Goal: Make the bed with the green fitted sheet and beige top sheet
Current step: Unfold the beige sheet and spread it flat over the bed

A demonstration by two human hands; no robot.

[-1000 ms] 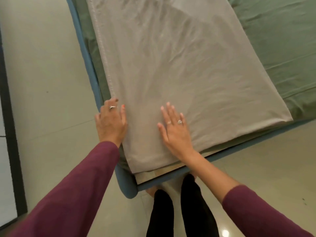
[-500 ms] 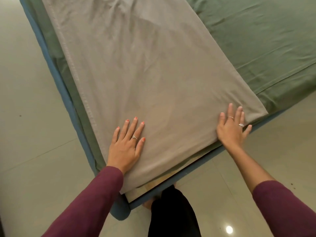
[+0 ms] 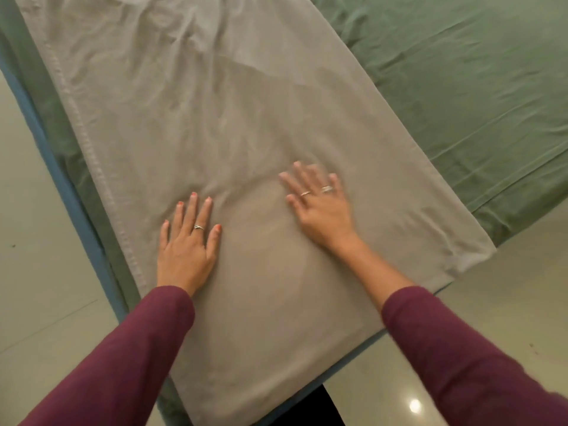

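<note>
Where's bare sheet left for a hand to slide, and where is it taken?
Free: the beige top sheet beyond both hands' fingertips, the patch between the right hand and the sheet's right corner, and the green fitted sheet to the right. Crowded: the middle band, where the left hand and right hand lie flat.

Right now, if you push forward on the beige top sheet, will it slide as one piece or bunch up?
Probably bunch. The beige top sheet looks thin and floppy: small ripples already fan out ahead of the left hand and right hand, both flat on it. It likely slides easily over the green fitted sheet, so its loose corner near the bed edge could shift.
</note>
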